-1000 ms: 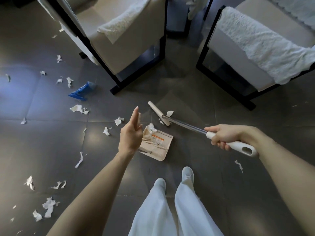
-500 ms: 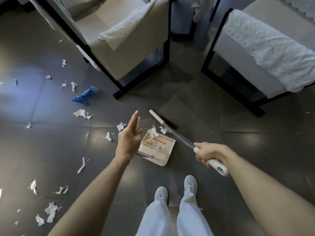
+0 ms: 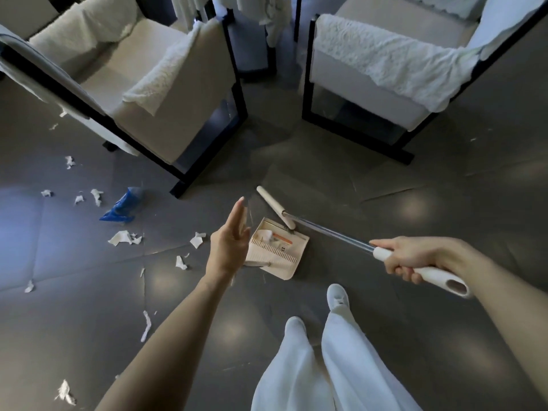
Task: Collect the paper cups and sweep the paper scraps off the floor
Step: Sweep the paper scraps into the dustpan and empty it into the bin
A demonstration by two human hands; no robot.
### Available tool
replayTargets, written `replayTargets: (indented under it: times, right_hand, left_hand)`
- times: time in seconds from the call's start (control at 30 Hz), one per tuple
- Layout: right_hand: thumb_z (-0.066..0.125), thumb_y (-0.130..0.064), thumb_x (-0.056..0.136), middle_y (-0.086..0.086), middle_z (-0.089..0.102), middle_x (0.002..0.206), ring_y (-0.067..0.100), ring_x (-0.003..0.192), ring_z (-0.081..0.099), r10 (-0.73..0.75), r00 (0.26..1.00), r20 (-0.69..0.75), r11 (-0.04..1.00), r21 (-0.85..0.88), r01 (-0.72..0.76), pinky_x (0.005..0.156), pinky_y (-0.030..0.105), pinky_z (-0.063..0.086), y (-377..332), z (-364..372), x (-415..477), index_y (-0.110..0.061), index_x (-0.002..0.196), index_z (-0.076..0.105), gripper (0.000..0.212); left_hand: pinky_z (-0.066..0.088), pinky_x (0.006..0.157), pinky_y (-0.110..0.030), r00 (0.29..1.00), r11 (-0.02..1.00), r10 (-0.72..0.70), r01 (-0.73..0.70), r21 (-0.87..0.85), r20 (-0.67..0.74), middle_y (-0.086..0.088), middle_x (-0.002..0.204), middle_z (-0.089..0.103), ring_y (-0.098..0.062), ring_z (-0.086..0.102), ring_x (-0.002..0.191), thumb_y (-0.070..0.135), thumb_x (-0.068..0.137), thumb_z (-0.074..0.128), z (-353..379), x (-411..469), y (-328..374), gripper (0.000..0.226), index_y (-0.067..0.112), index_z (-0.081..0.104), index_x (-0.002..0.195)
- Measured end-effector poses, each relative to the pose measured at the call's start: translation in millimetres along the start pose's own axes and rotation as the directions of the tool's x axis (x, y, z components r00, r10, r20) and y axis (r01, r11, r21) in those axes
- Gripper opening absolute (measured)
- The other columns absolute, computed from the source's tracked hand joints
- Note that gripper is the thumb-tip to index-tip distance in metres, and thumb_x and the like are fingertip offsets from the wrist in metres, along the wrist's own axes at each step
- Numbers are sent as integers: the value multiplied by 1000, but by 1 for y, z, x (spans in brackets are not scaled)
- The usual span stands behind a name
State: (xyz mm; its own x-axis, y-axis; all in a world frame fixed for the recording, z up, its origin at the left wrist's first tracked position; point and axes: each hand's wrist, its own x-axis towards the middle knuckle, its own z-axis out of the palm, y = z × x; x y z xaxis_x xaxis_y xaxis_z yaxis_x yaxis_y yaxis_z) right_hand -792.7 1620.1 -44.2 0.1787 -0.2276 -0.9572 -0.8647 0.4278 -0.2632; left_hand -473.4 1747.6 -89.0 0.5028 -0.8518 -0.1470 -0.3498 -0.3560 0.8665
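While in right hand (image 3: pixel 415 256), broom (image 3: pixel 326 235) at dustpan (image 3: pixel 280 267).

Glossy floor (image 3: pixel 415 336), seemingly plastic dustpan (image 3: pixel 298 255)

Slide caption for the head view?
Right hand grips broom at dustpan, left hand straight-fingered beside it, paper scraps scattered on floor.

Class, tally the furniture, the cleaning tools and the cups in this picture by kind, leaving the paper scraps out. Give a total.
Armchairs: 2
Broom: 1
Dustpan: 1
Blue crushed cup: 1
Total: 5
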Motion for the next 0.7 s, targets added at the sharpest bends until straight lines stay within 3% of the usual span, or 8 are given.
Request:
replayTargets:
  times: [0.1,0.27,0.4,0.57,0.7]
  right_hand:
    - [46,5,84,-1,42,44,9,35,35,1,998,-62,995,104,5,36,17,34,33,0,-15,-37,149,23,81]
    - [45,7,86,-1,40,40,8,32,34,33,982,-183,951,309,26,33,15,31,98,2,-37,-32,150,24,78]
    - [46,8,87,-1,41,44,8,33,34,89,955,-283,882,468,56,33,15,31,156,-3,-53,-27,150,25,76]
    - [49,8,92,-2,39,40,6,31,33,175,925,-338,743,662,101,31,14,30,229,-22,-65,-24,152,20,74]
    - [54,4,93,-3,39,37,4,30,34,212,910,-356,683,720,122,31,14,31,276,-49,-66,-24,153,16,76]
  left_hand:
    - [29,77,8,996,996,61,-65,56,71,22,126,46,19,40,111,-1,90,59,19,-3,15,71,41,38,143]
    - [31,98,-9,947,979,145,-180,100,285,23,128,47,-8,50,124,-2,92,54,67,-16,41,68,36,37,144]
    - [34,95,-13,900,949,205,-278,146,384,6,133,57,-16,54,121,6,93,56,121,-33,66,65,41,34,144]
    - [37,89,-20,836,930,217,-333,152,503,2,135,56,-20,54,122,13,96,50,196,-57,102,65,55,23,139]
    - [39,85,-22,811,914,236,-372,160,535,-1,132,58,-24,55,119,14,96,50,258,-77,129,68,59,17,136]
